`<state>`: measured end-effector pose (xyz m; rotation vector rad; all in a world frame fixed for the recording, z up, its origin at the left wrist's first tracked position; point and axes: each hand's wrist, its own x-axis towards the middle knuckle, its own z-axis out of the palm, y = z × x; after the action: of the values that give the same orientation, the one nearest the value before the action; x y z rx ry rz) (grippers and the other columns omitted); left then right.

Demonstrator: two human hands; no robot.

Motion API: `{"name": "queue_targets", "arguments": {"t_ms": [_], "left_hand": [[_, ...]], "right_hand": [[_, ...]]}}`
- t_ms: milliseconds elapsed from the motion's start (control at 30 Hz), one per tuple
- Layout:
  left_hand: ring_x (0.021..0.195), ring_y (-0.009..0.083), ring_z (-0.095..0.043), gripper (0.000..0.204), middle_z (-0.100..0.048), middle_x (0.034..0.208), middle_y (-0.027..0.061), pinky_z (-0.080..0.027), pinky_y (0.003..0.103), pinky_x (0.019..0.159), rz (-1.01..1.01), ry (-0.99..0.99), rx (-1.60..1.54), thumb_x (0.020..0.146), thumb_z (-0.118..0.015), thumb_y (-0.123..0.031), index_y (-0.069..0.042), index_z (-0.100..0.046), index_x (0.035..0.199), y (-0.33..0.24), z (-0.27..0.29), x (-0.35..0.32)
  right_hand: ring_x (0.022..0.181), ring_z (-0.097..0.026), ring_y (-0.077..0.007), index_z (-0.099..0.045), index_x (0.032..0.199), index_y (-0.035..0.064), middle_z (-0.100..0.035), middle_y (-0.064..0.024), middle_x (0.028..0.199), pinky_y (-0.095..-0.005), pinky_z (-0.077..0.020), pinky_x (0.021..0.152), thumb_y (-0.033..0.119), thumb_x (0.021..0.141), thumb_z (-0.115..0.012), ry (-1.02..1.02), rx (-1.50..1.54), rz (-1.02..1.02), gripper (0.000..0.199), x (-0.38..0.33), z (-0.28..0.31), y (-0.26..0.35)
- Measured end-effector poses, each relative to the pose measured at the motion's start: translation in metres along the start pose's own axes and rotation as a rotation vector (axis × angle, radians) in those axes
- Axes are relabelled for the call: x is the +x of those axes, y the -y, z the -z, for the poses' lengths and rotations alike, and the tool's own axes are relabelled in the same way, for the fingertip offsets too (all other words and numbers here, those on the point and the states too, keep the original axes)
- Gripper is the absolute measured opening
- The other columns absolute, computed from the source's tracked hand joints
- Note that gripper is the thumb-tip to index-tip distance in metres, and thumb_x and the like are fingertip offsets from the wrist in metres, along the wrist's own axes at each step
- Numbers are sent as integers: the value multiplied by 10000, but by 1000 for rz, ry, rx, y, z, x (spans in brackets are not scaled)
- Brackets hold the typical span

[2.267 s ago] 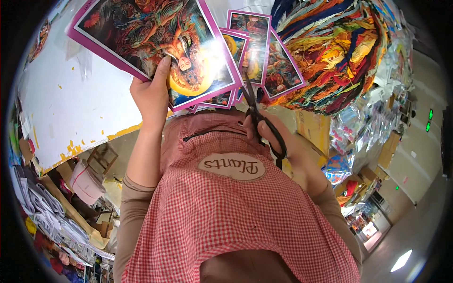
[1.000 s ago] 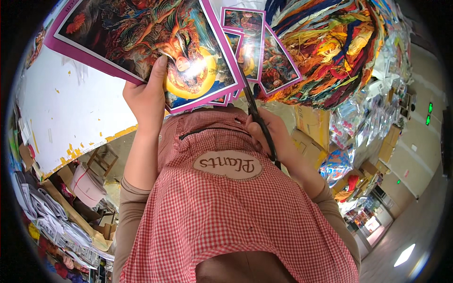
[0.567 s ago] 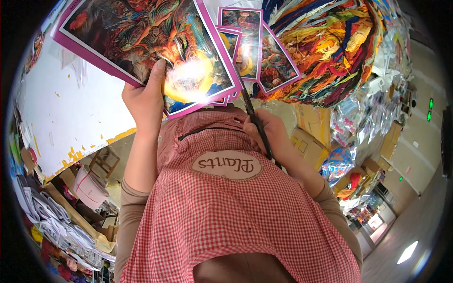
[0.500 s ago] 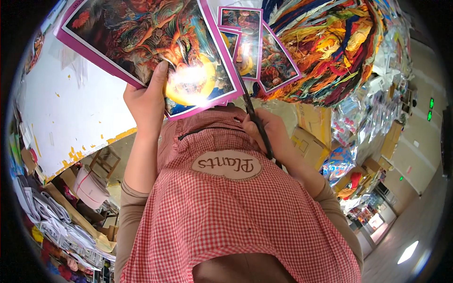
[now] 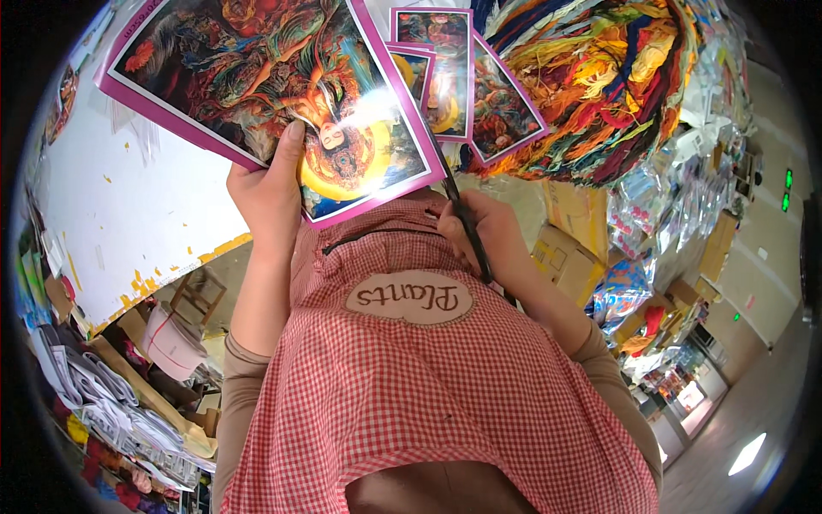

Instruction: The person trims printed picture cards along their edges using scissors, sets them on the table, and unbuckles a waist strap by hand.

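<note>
The left hand [image 5: 272, 193], at the centre left of the frame, was closed on the lower edge of a large colourful print with a magenta border [image 5: 265, 94], the thumb lying flat on the picture face and the other fingers hidden behind the sheet. The print filled the upper left and upper centre of the frame and was tilted, its lower right corner just above the chest of the red checked apron [image 5: 428, 377].

The right hand [image 5: 484, 231], at the centre of the frame, was wrapped around a thin dark tool [image 5: 467, 227], its fingers pressed together on the handle; the tip of the tool ran up behind the edge of the print, so I could not tell what it touched. To work well here, in my judgement, the sheet should be kept flat and steady with the thumb near the edge, and the tool should be moved slowly, because a glare spot hid part of the picture.

3 smaller prints [image 5: 445, 73] overlapped just to the right of the large one, and a big bundle of coloured yarn [image 5: 616, 77] was near them in the upper right, so there was little room on that side. The white worktop [image 5: 128, 223] at the left had more open room. Cardboard boxes [image 5: 574, 248] stood at the centre right.
</note>
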<state>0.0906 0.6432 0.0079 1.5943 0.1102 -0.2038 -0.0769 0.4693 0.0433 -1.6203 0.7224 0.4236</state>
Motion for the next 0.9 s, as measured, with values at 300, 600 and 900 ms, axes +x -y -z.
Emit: {"name": "queue_targets", "arguments": {"t_ms": [300, 600, 900], "left_hand": [[806, 92, -572, 220, -646, 914, 49, -455, 229, 745, -6, 61, 14, 815, -704, -117, 29, -631, 962, -2, -1, -12], [811, 92, -569, 220, -645, 918, 46, -453, 232, 756, 8, 59, -15, 813, -706, -113, 26, -630, 965, -2, -1, -17], [828, 100, -571, 233, -644, 944, 54, -455, 239, 768, 46, 124, -33, 815, -703, -113, 31, -629, 983, -4, -2, -30]], "right_hand": [[508, -473, -49, -552, 900, 23, -504, 14, 611, -191, -371, 461, 352, 860, -605, 3, 129, 18, 336, -5, -1, 14], [501, -494, -60, -552, 905, 11, -518, -2, 610, -199, -383, 451, 307, 868, -595, 15, 70, -19, 302, -5, 2, 9], [498, -501, -59, -550, 998, -6, -539, -7, 617, -198, -390, 449, 312, 864, -590, -14, 101, 11, 347, -8, -4, 2]]}}
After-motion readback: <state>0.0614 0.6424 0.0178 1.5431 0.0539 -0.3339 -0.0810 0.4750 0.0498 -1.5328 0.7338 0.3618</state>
